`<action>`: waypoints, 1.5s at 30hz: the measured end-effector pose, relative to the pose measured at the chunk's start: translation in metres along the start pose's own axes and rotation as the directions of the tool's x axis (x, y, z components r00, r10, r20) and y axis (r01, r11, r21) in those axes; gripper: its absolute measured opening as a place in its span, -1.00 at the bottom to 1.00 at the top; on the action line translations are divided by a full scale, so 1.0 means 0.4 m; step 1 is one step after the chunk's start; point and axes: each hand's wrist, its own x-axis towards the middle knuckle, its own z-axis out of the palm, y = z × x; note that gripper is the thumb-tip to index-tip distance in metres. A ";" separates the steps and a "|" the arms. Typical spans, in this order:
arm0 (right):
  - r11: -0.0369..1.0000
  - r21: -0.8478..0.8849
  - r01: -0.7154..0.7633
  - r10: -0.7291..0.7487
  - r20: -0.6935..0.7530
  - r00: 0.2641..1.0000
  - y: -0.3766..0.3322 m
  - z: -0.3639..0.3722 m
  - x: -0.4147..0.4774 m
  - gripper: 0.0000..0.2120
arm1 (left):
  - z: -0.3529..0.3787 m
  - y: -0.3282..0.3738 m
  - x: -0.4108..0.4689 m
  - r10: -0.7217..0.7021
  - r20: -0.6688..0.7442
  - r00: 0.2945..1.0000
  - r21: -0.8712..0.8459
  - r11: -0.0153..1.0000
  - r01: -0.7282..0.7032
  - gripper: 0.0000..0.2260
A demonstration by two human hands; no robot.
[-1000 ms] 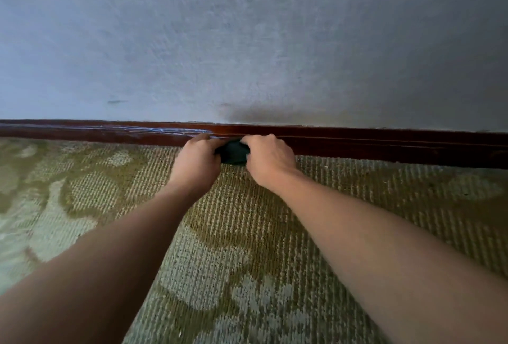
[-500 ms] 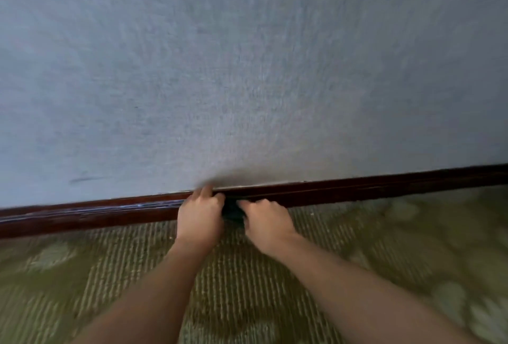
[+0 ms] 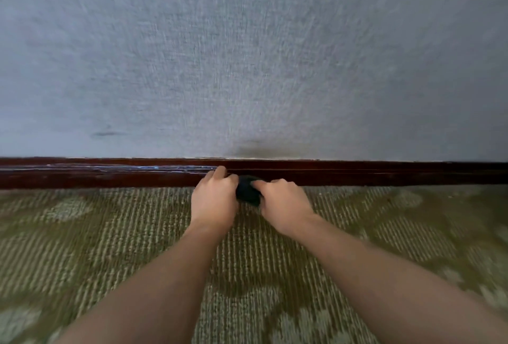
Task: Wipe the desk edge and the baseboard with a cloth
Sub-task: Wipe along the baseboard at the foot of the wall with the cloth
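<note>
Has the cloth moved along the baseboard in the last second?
Yes, slightly to the right. The cloth now sits a little farther from the dark wall mark, still against the baseboard.

A grey textured wall (image 3: 247, 54), marked by a dark smudge (image 3: 105, 133) at the left, stands above an olive-green patterned carpet (image 3: 110, 233).

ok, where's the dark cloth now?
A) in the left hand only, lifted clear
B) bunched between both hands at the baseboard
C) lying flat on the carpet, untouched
B: the small dark bunched cloth sits gripped between the left hand and right hand at the dark red-brown wooden baseboard.
</note>
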 end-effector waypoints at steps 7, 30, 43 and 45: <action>0.998 0.029 0.054 -0.054 -0.013 0.998 -0.024 0.031 0.038 -0.62 | -0.004 -0.054 -0.006 0.009 0.055 0.998 0.108 0.994 -0.015 -0.74; 0.973 -0.146 0.181 -0.182 0.006 0.983 -0.067 0.089 0.133 -0.61 | 0.018 -0.132 0.039 -0.188 -0.050 0.981 0.025 0.982 0.189 -0.73; 0.955 -0.191 0.228 -0.247 -0.080 0.966 -0.077 0.076 0.090 -0.57 | 0.008 -0.155 -0.007 -0.083 -0.104 0.991 0.037 0.995 0.087 -0.70; 0.964 -0.198 0.180 -0.206 -0.115 0.972 -0.052 0.066 0.084 -0.55 | 0.007 -0.130 0.007 -0.060 -0.128 0.990 0.028 0.998 0.064 -0.70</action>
